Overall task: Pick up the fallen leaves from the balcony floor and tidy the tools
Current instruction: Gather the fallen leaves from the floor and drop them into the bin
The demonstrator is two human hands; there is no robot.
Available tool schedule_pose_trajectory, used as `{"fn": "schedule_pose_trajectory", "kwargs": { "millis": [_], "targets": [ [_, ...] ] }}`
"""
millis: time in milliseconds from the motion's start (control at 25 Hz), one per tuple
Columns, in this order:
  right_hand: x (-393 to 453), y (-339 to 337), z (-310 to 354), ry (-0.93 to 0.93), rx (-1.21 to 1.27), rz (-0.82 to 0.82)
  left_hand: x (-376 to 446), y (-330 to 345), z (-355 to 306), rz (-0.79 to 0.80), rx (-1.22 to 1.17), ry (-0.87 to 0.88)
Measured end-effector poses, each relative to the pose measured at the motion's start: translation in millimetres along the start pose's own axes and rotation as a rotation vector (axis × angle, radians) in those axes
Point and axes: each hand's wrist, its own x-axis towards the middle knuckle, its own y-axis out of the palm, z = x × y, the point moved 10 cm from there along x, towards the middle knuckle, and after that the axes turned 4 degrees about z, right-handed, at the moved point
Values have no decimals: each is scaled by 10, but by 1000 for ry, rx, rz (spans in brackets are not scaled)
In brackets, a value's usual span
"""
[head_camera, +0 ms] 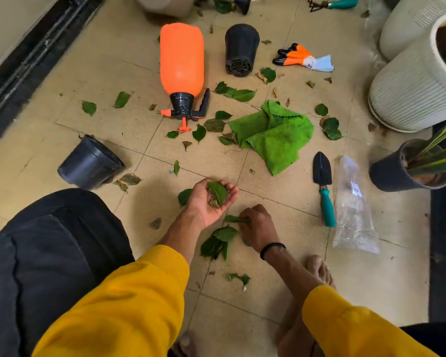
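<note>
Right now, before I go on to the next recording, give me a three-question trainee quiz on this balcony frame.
1. True or false: the orange sprayer stands upright.
2. What is the right hand doing? A) pinching a leaf on the floor B) gripping the trowel C) lifting the green cloth
3. Fill in: the left hand, palm up, holds gathered ____.

Key: 1 false, it lies on its side; 2 A; 3 leaves.
</note>
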Motion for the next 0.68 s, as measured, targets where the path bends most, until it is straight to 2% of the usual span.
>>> {"fn": "schedule_pose_trajectory", "kwargs": {
  "millis": [80,240,360,440,600,680],
  "targets": [
    [40,-96,-46,38,76,-33,-5,-111,-29,-47,24,23],
    [124,-456,-259,255,509,6,47,-148,-14,-118,14,60],
    [235,-739,99,159,762,101,34,-51,88,-111,24,36],
    [268,-880,425,81,617,129,20,68,193,-65,37,-1],
    [206,-945,862,-19,99,120,40,263,313,47,-7,-60],
    [198,-1099,841,-16,106,81,69,274,296,64,-32,-64]
  ]
}}
